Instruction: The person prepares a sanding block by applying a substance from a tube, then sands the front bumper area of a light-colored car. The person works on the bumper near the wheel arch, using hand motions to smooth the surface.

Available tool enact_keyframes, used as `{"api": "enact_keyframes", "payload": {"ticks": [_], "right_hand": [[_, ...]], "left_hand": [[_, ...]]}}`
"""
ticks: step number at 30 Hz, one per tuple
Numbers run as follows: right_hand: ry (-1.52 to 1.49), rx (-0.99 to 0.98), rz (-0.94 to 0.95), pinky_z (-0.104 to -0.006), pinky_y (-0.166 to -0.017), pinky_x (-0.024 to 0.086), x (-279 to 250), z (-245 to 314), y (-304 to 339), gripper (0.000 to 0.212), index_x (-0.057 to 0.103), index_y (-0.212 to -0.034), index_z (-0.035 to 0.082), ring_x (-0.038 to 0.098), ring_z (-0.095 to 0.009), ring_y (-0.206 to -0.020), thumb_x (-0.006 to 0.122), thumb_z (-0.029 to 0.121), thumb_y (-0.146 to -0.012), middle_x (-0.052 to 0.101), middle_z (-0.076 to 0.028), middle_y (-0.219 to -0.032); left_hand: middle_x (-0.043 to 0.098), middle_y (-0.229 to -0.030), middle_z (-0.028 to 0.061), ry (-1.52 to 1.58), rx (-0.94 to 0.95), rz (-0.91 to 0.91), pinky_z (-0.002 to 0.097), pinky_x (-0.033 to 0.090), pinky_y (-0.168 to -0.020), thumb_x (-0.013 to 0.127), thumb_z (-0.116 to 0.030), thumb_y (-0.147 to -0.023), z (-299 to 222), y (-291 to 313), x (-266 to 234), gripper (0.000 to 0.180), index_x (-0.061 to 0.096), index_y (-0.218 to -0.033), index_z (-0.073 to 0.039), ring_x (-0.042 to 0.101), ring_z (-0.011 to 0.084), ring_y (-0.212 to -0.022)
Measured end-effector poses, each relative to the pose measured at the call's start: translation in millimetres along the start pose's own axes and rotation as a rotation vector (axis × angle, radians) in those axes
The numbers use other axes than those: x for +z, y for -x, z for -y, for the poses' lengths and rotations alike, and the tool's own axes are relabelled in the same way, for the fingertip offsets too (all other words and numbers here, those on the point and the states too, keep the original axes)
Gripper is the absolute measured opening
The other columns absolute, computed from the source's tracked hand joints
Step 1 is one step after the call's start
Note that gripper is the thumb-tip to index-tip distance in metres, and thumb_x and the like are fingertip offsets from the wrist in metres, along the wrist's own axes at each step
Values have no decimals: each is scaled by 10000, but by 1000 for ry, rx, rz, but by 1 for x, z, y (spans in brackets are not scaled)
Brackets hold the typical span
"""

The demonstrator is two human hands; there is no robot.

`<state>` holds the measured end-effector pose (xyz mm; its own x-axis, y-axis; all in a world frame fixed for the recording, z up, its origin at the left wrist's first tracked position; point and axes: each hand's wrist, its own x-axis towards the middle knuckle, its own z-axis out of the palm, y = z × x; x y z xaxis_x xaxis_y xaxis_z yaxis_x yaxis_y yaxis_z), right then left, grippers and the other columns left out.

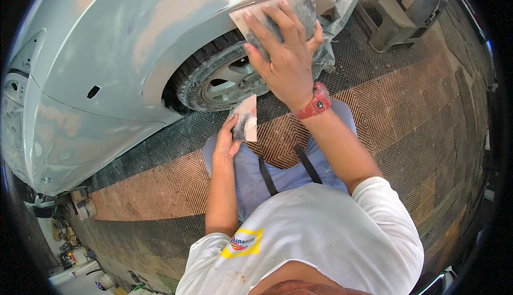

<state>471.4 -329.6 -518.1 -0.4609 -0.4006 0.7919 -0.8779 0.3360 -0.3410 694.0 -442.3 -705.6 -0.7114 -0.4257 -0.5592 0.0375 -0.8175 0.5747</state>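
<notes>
My right hand, with a red watch on its wrist, lies with fingers spread over a dusty grey sheet of sandpaper. It presses the sheet against the car fender above the wheel arch. A pale backing edge shows at the sheet's left side. Lower down, my left hand pinches a smaller folded piece of sandpaper, dark on one part and pale beige on the other. This piece is held in front of the wheel, apart from the bodywork. The fender is matt grey with beige patches.
A grey plastic step stool stands at the upper right. Crumpled plastic sheeting hangs by the car's front end. Ribbed floor mats run beneath me. Various workshop items lie at the lower left.
</notes>
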Motion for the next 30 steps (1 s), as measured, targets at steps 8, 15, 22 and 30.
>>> {"api": "enact_keyframes", "payload": {"ticks": [8,15,22,30], "right_hand": [[31,-9,61,-688,-1180,112,1,6,4,551,643,-1464,337,400,-204,-1512,762,338,-926,520,36,-1505],[20,-27,-28,-752,-1141,130,16,9,-8,578,639,-1444,359,360,-201,-1528,779,375,-883,509,39,-1507],[80,-75,26,-697,-1179,113,38,-6,25,586,630,-1467,372,348,-185,-1546,787,374,-903,486,50,-1539],[-25,69,-120,-654,-1206,125,8,-41,19,582,655,-1449,270,397,-242,-1528,802,285,-886,498,-9,-1543]], "left_hand": [[638,-1404,136,-19,17,3,388,581,-1030,599,-163,-1076,1,0,-4,484,473,-1509,14,672,248,-1235],[641,-1396,139,-12,1,25,391,585,-1024,611,-160,-1068,2,1,-4,492,472,-1507,15,674,249,-1232],[639,-1407,134,-72,23,-23,413,584,-1009,607,-197,-1069,3,-2,-3,487,497,-1505,-11,671,256,-1227],[630,-1424,142,-91,27,-40,404,580,-1027,615,-183,-1065,1,3,0,503,481,-1513,3,670,265,-1241]]}}
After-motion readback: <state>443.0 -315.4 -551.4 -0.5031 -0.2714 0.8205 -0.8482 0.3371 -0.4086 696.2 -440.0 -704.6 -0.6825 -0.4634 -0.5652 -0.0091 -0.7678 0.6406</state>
